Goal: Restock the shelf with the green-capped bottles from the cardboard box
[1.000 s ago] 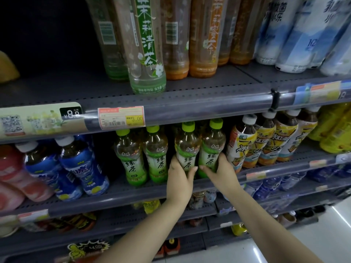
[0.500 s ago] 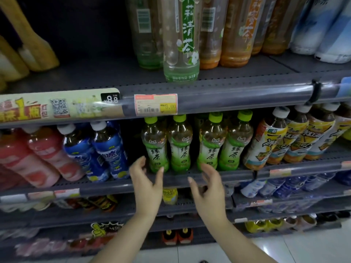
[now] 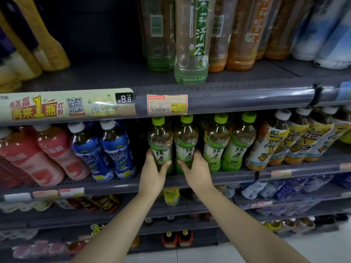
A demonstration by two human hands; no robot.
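Several green-capped tea bottles stand in a row on the middle shelf [image 3: 237,177]. My left hand [image 3: 153,173] wraps the lower part of the leftmost green-capped bottle [image 3: 160,143]. My right hand [image 3: 197,171] grips the base of the second green-capped bottle [image 3: 186,141] beside it. Two more green-capped bottles [image 3: 228,143] stand untouched just to the right. The cardboard box is out of view.
Blue-labelled bottles [image 3: 106,149] and pink bottles [image 3: 47,154] stand to the left, yellow-labelled bottles [image 3: 288,143] to the right. Tall tea bottles [image 3: 191,38] fill the upper shelf, whose front rail [image 3: 247,99] overhangs the green caps. Lower shelves hold more drinks; floor at bottom right.
Both hands left the right pair of green-capped bottles, drew back open, then moved left and closed on the left pair. The view shifted left and nearer.
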